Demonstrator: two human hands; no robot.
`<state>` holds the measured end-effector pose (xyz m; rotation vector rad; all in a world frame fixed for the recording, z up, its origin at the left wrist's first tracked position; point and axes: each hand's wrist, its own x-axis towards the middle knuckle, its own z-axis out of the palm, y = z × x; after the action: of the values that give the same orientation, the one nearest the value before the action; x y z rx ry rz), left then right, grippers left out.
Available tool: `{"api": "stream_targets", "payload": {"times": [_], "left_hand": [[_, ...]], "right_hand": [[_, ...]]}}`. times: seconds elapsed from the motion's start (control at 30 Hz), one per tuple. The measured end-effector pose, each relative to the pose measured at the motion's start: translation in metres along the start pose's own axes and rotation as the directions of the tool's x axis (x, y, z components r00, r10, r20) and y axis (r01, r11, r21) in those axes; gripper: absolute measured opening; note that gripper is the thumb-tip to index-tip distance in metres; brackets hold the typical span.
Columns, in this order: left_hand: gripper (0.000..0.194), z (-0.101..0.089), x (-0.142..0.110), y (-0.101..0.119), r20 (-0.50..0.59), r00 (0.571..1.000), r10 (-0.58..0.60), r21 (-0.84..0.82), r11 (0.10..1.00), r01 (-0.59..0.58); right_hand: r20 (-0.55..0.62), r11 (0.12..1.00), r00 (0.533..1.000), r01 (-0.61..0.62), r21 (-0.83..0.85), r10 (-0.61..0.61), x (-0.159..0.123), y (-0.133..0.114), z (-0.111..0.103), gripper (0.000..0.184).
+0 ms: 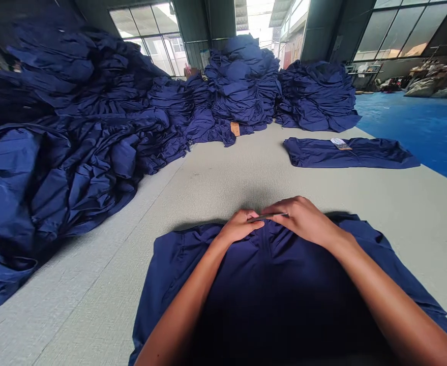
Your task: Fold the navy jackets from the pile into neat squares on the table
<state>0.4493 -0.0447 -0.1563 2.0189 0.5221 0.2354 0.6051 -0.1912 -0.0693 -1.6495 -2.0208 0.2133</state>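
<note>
The thin, dark, flat strip (pixel 266 217) sits mid-frame, at the upper edge of a navy-blue fabric garment (pixel 303 264) spread across the lower middle. My left hand (pixel 241 226) and right hand (pixel 303 218) both pinch it. I judge I'm working that edge; next calls for steady fingers. A folded navy-blue garment (pixel 379 156) lies upper right.

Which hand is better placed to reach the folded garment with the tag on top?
Right, I'd judge: the right hand is nearer the folded garment, which lies ahead on that side. The left hand is farther off. Both are at a thin dark piece.
</note>
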Motion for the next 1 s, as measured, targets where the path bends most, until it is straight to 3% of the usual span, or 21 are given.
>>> {"api": "stream_targets", "payload": {"times": [0.13,0.27,0.43,0.57,0.7,0.77,0.83,0.93,1.0], "left_hand": [[0.026,-0.001,-0.001,0.002,-0.013,0.999,0.036,0.057,0.998,-0.035],[0.023,0.000,0.001,0.004,-0.045,0.997,0.056,0.183,0.982,-0.047],[0.021,0.005,0.001,0.005,-0.069,0.997,0.029,0.293,0.956,-0.007],[0.022,0.005,-0.003,0.010,-0.060,0.998,0.016,0.372,0.928,0.008],[0.024,-0.009,-0.015,0.034,-0.075,0.991,0.110,0.499,0.865,-0.058],[0.020,-0.018,-0.024,0.050,-0.099,0.988,0.120,0.533,0.845,-0.049],[0.018,-0.025,-0.034,0.064,-0.075,0.996,0.049,0.520,0.854,-0.003],[0.026,-0.027,-0.044,0.074,0.092,0.985,-0.145,0.457,0.885,0.088],[0.026,-0.024,-0.045,0.073,0.179,0.957,-0.229,0.462,0.878,0.123]], "right_hand": [[0.064,0.997,0.997,0.051,-0.065,-0.047,-0.020,-0.007,0.004,0.041],[0.123,0.989,0.991,0.077,-0.128,-0.061,-0.044,-0.012,0.031,0.063],[0.148,0.981,0.988,0.065,-0.183,-0.038,-0.071,-0.013,0.058,0.067],[0.193,0.984,0.981,0.053,-0.168,-0.020,-0.080,-0.013,0.051,0.071],[0.233,0.995,0.971,0.069,-0.065,-0.052,-0.084,-0.016,0.029,0.073],[0.183,0.999,0.983,0.011,-0.043,-0.003,-0.081,-0.017,0.020,0.064],[0.099,0.994,0.990,-0.094,-0.048,0.098,-0.075,-0.018,0.015,0.052],[0.032,0.966,0.966,-0.257,-0.030,0.258,-0.065,-0.018,0.014,0.041],[0.061,0.940,0.938,-0.342,0.015,0.340,-0.060,-0.018,0.018,0.037]]}}
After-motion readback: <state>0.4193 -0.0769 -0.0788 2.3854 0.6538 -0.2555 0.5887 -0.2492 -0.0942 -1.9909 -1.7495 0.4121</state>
